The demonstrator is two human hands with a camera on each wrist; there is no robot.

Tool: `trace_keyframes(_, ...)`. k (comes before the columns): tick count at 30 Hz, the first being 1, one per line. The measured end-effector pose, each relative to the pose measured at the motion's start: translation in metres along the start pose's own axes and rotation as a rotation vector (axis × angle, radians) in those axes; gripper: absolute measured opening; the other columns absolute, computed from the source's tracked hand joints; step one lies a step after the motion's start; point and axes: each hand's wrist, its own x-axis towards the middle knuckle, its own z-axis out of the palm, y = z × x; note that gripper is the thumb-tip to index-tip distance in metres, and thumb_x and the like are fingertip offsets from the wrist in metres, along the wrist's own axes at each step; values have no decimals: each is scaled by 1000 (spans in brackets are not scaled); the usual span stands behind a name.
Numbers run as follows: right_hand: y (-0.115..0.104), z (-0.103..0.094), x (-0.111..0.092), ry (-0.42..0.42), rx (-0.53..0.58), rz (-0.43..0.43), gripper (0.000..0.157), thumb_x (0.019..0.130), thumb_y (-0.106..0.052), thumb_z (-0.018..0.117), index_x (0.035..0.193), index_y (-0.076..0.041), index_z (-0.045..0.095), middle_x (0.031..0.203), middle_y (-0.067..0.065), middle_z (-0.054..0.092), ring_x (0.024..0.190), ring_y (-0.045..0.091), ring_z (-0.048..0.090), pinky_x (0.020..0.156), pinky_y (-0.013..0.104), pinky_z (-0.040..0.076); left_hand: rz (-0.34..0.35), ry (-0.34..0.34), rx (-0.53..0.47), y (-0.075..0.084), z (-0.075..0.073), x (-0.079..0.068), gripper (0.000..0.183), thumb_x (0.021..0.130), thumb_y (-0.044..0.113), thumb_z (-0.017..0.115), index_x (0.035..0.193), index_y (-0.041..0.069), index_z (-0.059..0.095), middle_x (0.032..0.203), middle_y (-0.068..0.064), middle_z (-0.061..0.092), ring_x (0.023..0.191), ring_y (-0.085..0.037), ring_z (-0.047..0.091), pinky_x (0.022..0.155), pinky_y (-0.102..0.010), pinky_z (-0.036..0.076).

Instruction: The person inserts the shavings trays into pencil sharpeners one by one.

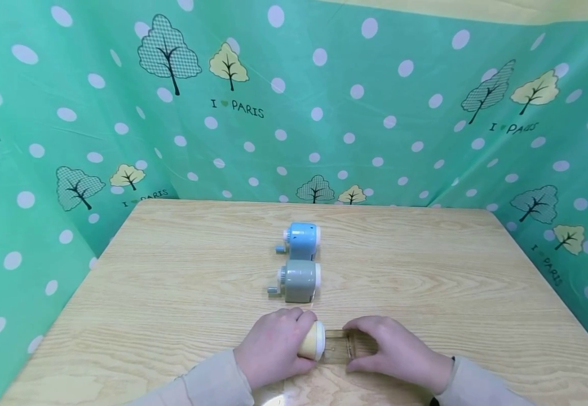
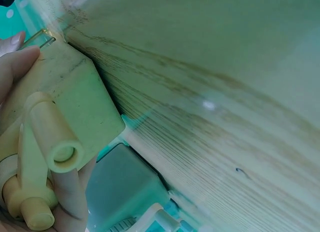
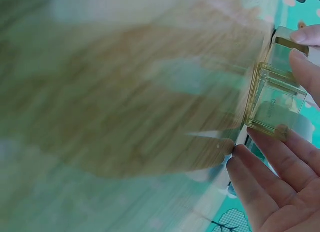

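A yellow hand-crank pencil sharpener [image 1: 312, 343] with a white end lies on its side near the table's front, gripped by my left hand [image 1: 275, 347]. Its crank handle [image 2: 52, 134] and broad flat face show large in the left wrist view. From its right side juts a clear amber shavings drawer [image 1: 338, 347]. My right hand [image 1: 395, 352] pinches that drawer's outer end, thumb on the near side and fingers on the far side. Seen from the right wrist, the drawer [image 3: 274, 104] is see-through, with fingertips at its edges.
Just beyond my hands stands a grey crank sharpener [image 1: 300, 281], and behind it a blue one [image 1: 303, 239]. Both cranks point left. The wooden table [image 1: 197, 254] ends at a green dotted curtain [image 1: 319, 135] at the back and sides.
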Motion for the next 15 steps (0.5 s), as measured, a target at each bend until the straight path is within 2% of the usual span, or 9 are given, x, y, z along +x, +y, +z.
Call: trace_keyframes(15,-5,5,4,1,-8,-23,56,77,-55,77,114,-13,69,111,-6,72,105,14,68,92,37,55,-2,-5,-10,0,-1,-1,51,67,44,87,99,16,58,81,9,59,69,-3,54,58,-18,46)
